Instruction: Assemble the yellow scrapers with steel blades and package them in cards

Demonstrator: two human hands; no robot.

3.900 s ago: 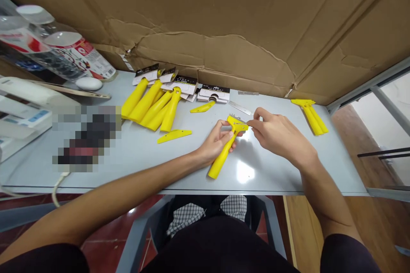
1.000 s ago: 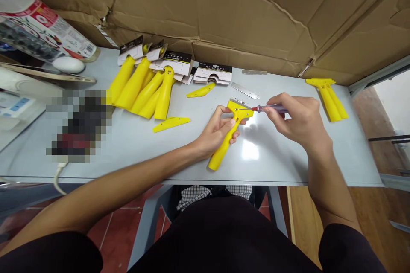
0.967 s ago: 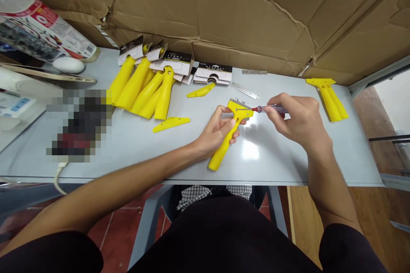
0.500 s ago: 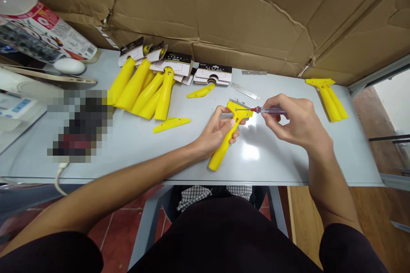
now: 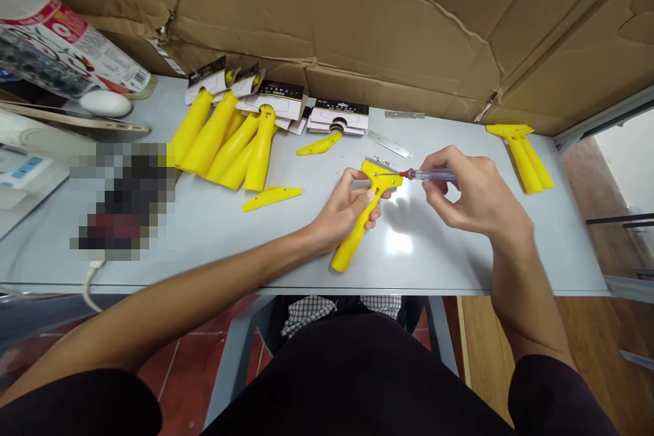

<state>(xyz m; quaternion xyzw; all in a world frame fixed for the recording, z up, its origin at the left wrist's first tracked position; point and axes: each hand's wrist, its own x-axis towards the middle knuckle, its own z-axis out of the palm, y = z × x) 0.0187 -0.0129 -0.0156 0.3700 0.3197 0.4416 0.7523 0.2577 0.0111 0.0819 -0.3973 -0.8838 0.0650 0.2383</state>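
A yellow scraper [image 5: 352, 240] is held tilted above the grey table by my left hand [image 5: 343, 214], whose fingers are closed around its neck. Two screws show on its wide head, and a metal edge lies along the top. My right hand [image 5: 467, 194] grips a screwdriver [image 5: 434, 176] by its clear handle. The thin shaft lies across the scraper head, its tip by the left screw; whether it sits in the screw is too small to tell. Behind the head lie small screws [image 5: 381, 163] and a metal blade [image 5: 389, 144].
Several yellow scrapers with card sleeves [image 5: 225, 129] lie to the left. Loose yellow covers [image 5: 272, 198] and a folded card [image 5: 338, 116] are nearer the middle. More scrapers [image 5: 526, 157] lie right. A large bottle [image 5: 76, 41] and a white mouse [image 5: 105, 103] stand left; cardboard [image 5: 357, 27] walls the back.
The whole view has shifted very slightly. Both hands keep their hold on the scraper and the screwdriver, with hardly any visible movement.
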